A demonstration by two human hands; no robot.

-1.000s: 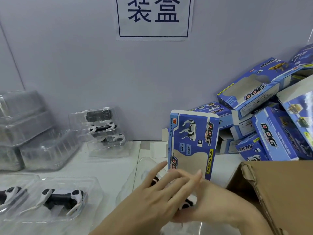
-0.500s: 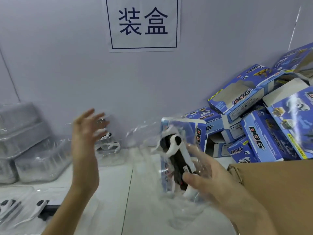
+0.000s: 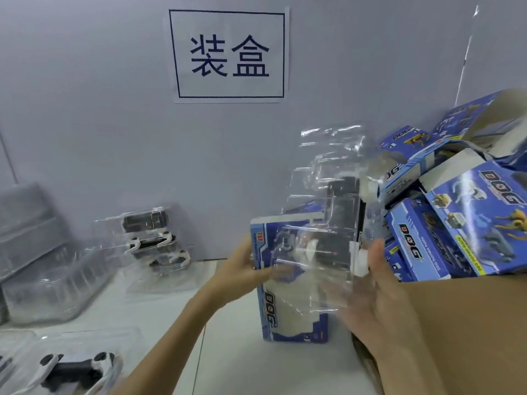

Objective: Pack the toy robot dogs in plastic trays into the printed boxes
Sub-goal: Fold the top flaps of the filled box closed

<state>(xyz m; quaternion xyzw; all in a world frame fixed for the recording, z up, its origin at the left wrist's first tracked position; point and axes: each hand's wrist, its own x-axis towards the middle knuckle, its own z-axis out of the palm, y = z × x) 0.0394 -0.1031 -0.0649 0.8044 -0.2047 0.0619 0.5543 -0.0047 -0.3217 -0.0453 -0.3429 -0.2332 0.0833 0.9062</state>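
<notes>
A blue printed box (image 3: pixel 293 326) stands upright on the white table, its open top toward me. My left hand (image 3: pixel 242 269) grips the box's upper left edge. My right hand (image 3: pixel 379 286) holds a clear plastic tray (image 3: pixel 328 201) with a black and white toy robot dog (image 3: pixel 346 212) in it, upright, its lower end at the box's mouth. A second trayed dog (image 3: pixel 74 369) lies at the bottom left. More trayed dogs (image 3: pixel 151 240) are stacked by the wall.
A heap of blue printed boxes (image 3: pixel 456 223) fills the right side. A brown carton flap (image 3: pixel 462 323) is under my right arm. Empty clear trays (image 3: pixel 37 258) are piled at the far left. A paper sign (image 3: pixel 228 54) hangs on the grey wall.
My left hand dropped from mid-air onto the standing box's top edge. My right hand lifted the trayed dog higher and turned it upright over the box's open top.
</notes>
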